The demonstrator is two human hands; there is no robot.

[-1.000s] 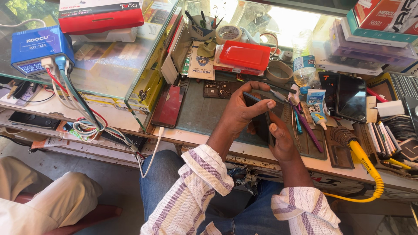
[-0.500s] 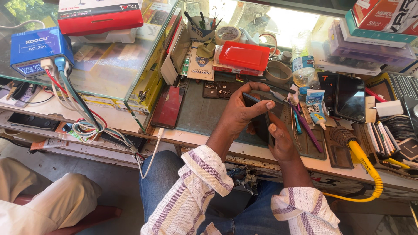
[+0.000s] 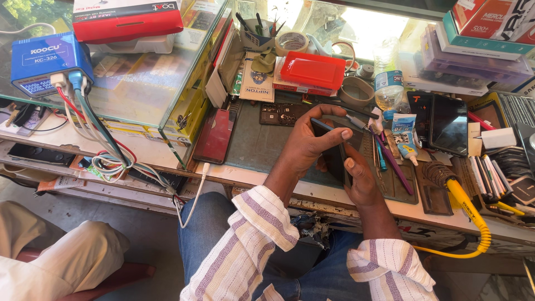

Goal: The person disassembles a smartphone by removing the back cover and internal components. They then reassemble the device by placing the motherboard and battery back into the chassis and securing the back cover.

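The left hand [image 3: 309,142] now curls its fingers further over the top edge of the dark phone [image 3: 334,153]. The right hand [image 3: 362,181] sits slightly lower along the phone's side.

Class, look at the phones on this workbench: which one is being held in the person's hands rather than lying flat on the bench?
The dark phone held between the left hand and right hand. The red phone and the two black phones lie flat, untouched.

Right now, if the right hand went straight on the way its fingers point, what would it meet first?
The right hand holds the dark phone from below, its fingers pointing up the bench. Beyond the phone, probably the tools on the grey mat, then the tape roll. Depth is unclear.
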